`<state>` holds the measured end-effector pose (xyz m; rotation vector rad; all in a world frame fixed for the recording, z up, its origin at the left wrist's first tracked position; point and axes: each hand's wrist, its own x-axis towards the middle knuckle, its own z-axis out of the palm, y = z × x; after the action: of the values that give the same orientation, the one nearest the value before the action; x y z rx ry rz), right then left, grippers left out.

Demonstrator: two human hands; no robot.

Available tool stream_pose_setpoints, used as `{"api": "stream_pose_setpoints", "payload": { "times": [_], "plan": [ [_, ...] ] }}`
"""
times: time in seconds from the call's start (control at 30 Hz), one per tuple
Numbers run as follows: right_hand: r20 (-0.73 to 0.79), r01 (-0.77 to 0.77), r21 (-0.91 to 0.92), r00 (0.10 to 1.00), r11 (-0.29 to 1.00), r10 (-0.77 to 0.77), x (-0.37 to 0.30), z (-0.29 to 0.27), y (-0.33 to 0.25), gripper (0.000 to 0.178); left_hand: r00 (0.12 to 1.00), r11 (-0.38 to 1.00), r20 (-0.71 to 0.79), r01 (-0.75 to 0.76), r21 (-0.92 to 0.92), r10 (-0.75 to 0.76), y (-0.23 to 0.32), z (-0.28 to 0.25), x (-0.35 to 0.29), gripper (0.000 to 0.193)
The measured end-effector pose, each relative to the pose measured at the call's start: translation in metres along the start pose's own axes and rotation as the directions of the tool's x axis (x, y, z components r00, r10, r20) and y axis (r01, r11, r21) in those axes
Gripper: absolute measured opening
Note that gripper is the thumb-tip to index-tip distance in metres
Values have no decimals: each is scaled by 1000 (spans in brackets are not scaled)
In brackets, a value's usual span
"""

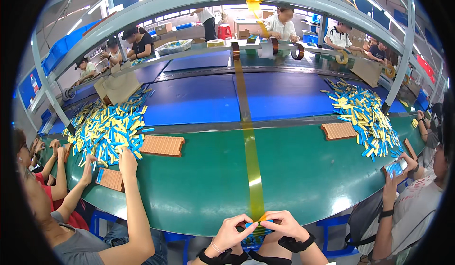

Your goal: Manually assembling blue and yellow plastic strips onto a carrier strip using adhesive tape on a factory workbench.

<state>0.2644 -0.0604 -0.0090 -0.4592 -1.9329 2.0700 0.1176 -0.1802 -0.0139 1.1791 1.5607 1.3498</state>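
Observation:
A long strip of amber see-through tape [251,163] runs from a tape roll [235,52] on the overhead bar straight down to my hands at the table's near edge. My left hand [231,232] is closed, thumb and fingers pinching at the tape's lower end over a small blue piece. Its thumb almost meets that of my right hand [283,225], also closed in a pinch on the tape. Just below the fingers, over my lap, a blue item [252,240] shows in part; the hands cover much of it.
Heaps of blue and yellow strips lie on the green table [204,179] at left [109,127] and right [365,118]. Ribbed orange-brown trays [162,145] sit beside them. Co-workers flank me, a near one's arm [135,203] reaching leftward. A blue mat [194,99] lies beyond.

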Motion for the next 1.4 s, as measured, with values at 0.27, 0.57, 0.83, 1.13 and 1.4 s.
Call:
{"api": "stream_pose_setpoints", "payload": {
  "times": [0.27, 0.57, 0.83, 1.13, 1.4],
  "plan": [
    [10, 23, 36, 1000, 999, -23, 2, 1, 4, 13, 1000, 1000, -30, -3, -6, 3, -2, 3, 0, 14],
    [8, 65, -26, 998, 998, -65, 1, 4, 4, 13, 1000, 1000, -28, -14, -13, 14, -1, 1, -4, 13],
    [-86, 14, 206, 996, 978, 3, -7, 10, 13, 26, 995, 944, -95, -28, -328, -4, -20, -8, -8, 5],
    [-504, 36, -490, 804, 871, -316, -88, -16, 3, 24, 991, 945, -135, -35, -327, -10, -15, -9, -6, 7],
    [-700, -298, -677, 545, 673, -462, -106, -73, 0, 48, 988, 942, -152, -69, -329, 20, -16, -9, -6, 8]
  ]
}}
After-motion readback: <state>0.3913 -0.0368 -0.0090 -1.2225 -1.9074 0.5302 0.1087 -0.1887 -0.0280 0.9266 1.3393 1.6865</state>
